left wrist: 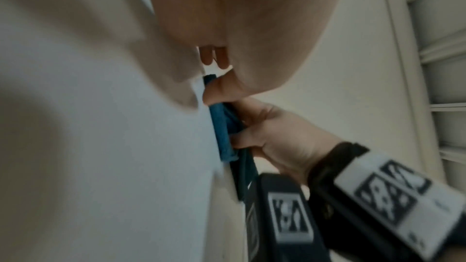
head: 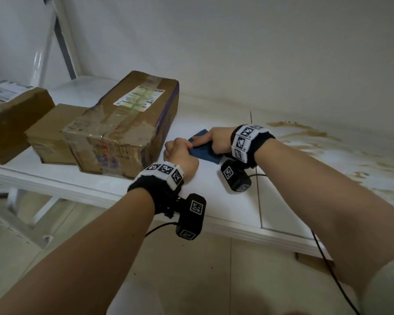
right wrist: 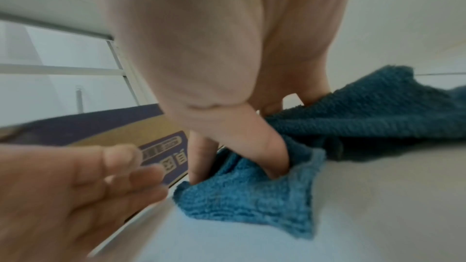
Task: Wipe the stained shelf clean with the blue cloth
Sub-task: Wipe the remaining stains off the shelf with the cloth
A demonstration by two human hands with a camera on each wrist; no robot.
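Note:
A folded blue cloth (head: 205, 153) lies on the white shelf (head: 225, 212), just right of the big box. My right hand (head: 216, 139) pinches it: in the right wrist view the thumb and a finger dig into the blue cloth (right wrist: 252, 196). My left hand (head: 180, 153) is curled into a fist at the cloth's left edge. In the right wrist view the fingers of the left hand (right wrist: 75, 186) stop just short of the cloth and hold nothing. A wide brown stain (head: 316, 144) covers the shelf to the right, beyond the right hand. The left wrist view shows the cloth (left wrist: 221, 127) edge-on.
A large taped cardboard box (head: 123, 123) stands close to the left of my hands. Two smaller boxes (head: 52, 133) (head: 11, 117) sit further left. The wall runs along the back of the shelf. A black cable (head: 328, 264) hangs over the shelf's front edge.

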